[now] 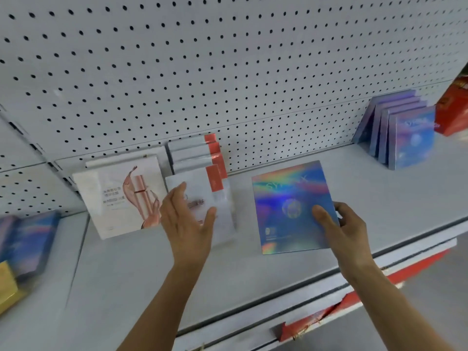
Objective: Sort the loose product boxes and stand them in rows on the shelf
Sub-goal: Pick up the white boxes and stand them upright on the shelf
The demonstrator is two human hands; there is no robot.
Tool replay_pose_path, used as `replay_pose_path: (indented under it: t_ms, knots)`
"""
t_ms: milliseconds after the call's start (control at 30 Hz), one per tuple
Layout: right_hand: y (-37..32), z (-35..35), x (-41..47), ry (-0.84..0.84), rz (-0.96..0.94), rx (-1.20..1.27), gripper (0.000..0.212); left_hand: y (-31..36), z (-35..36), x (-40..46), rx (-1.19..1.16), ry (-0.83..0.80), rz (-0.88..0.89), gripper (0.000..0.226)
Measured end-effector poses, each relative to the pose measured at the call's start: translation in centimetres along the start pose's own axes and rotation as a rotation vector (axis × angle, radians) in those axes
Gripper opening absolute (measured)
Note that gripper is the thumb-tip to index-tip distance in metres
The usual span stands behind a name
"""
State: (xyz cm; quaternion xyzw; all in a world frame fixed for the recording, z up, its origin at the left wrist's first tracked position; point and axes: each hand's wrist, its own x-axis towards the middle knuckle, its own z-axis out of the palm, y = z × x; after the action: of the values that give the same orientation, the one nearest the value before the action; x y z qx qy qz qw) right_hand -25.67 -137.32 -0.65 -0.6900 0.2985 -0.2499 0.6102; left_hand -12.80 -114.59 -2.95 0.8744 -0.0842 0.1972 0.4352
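My right hand [339, 224] grips the right edge of a flat holographic blue box [286, 209], thumb on its face, held just above the grey shelf [126, 274]. My left hand [186, 219] is spread with straight fingers over the front white box with a red corner [202, 196], the front one of a leaning row [197, 153] against the pegboard. A white box printed with a pink tube [119, 198] leans to the left of that row. A row of several matching holographic boxes [400, 130] stands at the back right.
A perforated pegboard wall [228, 59] backs the shelf. Red boxes [453, 105] stand at the far right. Blurred blue boxes [27, 241] and a yellow box [7, 287] sit at the left. A red price strip [354, 300] runs along the shelf's front edge.
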Motion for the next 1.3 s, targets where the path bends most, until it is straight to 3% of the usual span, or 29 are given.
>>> replay_pose_path:
  t_ms: [200, 333, 433, 600, 767, 867, 1000, 1167, 1300]
  knots:
    - [0.6, -7.0, 3.6, -0.079, -0.037, 0.018, 0.009, 9.7, 5.7, -1.5, -0.059, -0.261, 0.213, 0.066]
    - [0.6, -13.1, 6.9, -0.146, -0.066, 0.005, 0.011, 16.9, 11.4, -2.1, 0.009, -0.498, 0.293, 0.074]
    - [0.3, -17.4, 9.2, -0.181, -0.089, 0.002, 0.01, 21.7, 15.6, -2.4, 0.1, -0.585, 0.359, 0.072]
    - [1.0, -23.0, 13.5, -0.23, -0.084, -0.019, 0.013, 26.6, 21.2, -2.9, 0.101, -0.662, 0.219, 0.054]
    - [2.2, -24.9, 17.0, -0.297, -0.093, -0.002, 0.011, 28.3, 24.7, -2.6, 0.03, -0.64, 0.108, 0.039]
    - [2.7, -25.0, 19.7, -0.334, -0.104, -0.011, 0.011, 28.9, 25.8, -1.2, 0.081, -0.592, 0.136, 0.035]
    - [3.8, -25.4, 24.9, -0.255, -0.188, -0.159, 0.013, 28.5, 27.9, 2.1, 0.28, -0.45, 0.259, 0.039]
    - [4.0, -25.8, 31.2, -0.188, -0.266, -0.353, 0.035, 27.8, 31.9, 6.1, 0.432, -0.314, 0.285, 0.041]
    - [5.1, -25.3, 35.4, -0.174, -0.488, -0.558, 0.054, 27.4, 35.0, 8.2, 0.457, -0.245, 0.329, 0.043]
